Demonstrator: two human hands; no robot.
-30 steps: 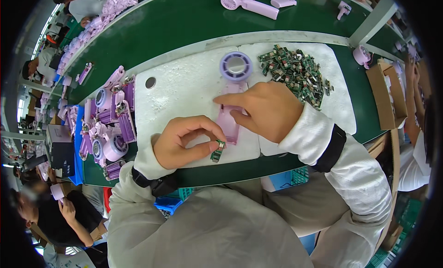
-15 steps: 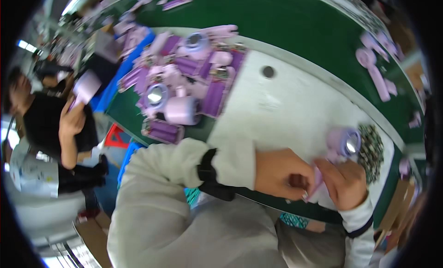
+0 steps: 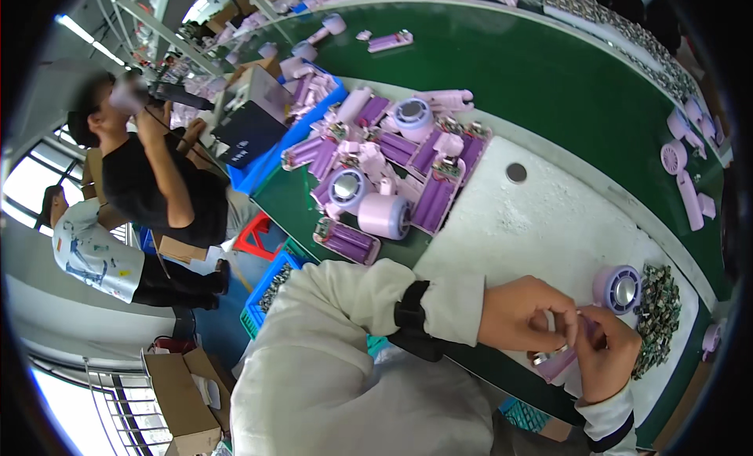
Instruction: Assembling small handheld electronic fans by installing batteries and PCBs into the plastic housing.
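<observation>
My left hand (image 3: 524,313) and my right hand (image 3: 608,355) meet over the near right part of the white board. Between them is a narrow lilac plastic handle part (image 3: 558,365), tilted, with a small shiny end near my left fingers. The right thumb and fingers pinch it; my left fingers are curled closed against it and partly hide it. Just beyond my right hand lies a round lilac fan head (image 3: 617,290) with a silver centre. A heap of small circuit boards (image 3: 657,319) lies to the right of it.
The white board (image 3: 541,220) carries a dark round disc (image 3: 515,173). To its left are piled lilac fan housings with purple battery cells (image 3: 435,205). A blue tray (image 3: 271,162) stands beyond them. A person in black (image 3: 161,181) stands at left, holding a lilac fan.
The view has swung left and steadied, so the bench appears lower and farther right. Both hands stay together at the lilac handle part. The person at left has raised a fan toward their head.
</observation>
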